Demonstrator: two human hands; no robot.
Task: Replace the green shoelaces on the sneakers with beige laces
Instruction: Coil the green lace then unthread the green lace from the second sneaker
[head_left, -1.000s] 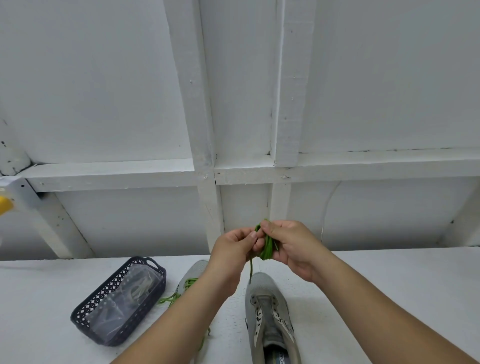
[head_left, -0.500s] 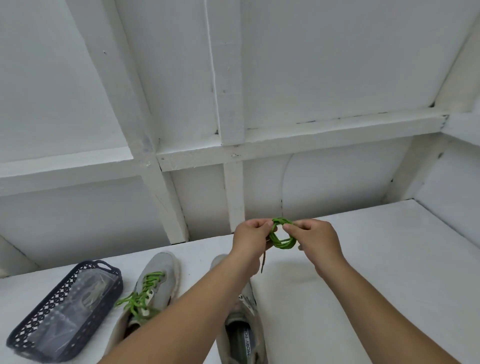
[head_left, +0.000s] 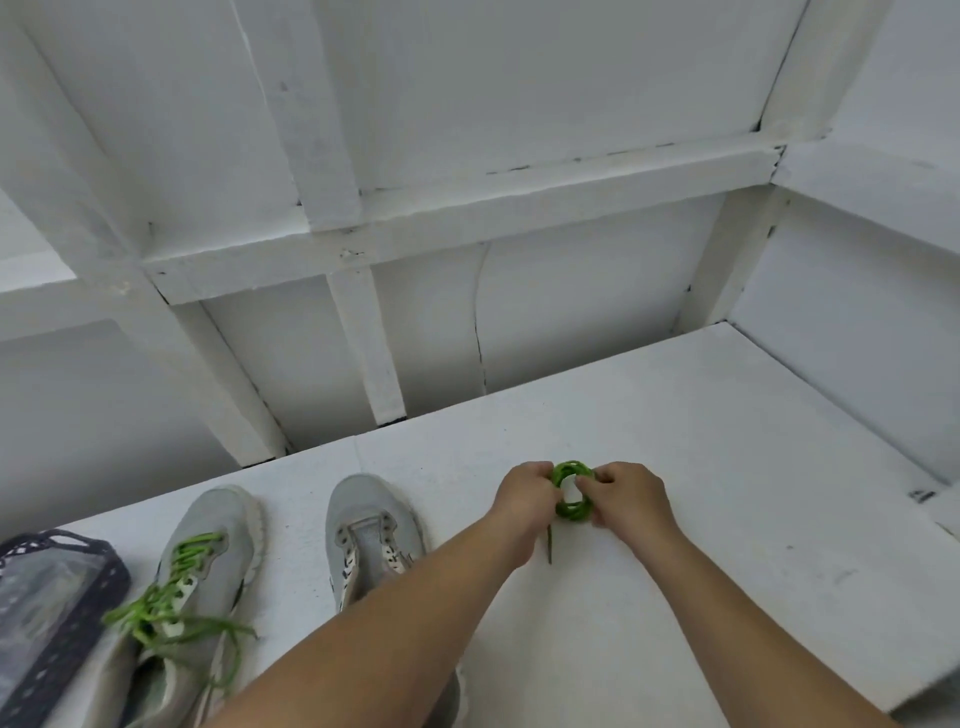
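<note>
— Since half a second ago both hands have gone to the right and lower, and now the green coil (head_left: 571, 491) is near the white desk (head_left: 727, 467), well to the right of the shoes. In the head view, what do you see of the grip?

— Left hand (head_left: 524, 493) and right hand (head_left: 626, 493) each pinch one side of the coiled green lace, fingers curled on it. One loose end hangs down under the left hand. If the coil touches the desk I cannot tell.

— And the sneakers?

— Left sneaker (head_left: 208, 525) keeps its green laces (head_left: 171, 597), loosened and spread out. Right sneaker (head_left: 371, 519) has bare eyelets; its heel part is hidden behind the left forearm. Both are cut off by the bottom edge.

— Where are the beige laces?

— Dark basket (head_left: 62, 623) at the far left is half out of the frame. Something in clear plastic lies inside, too blurred to name.
</note>
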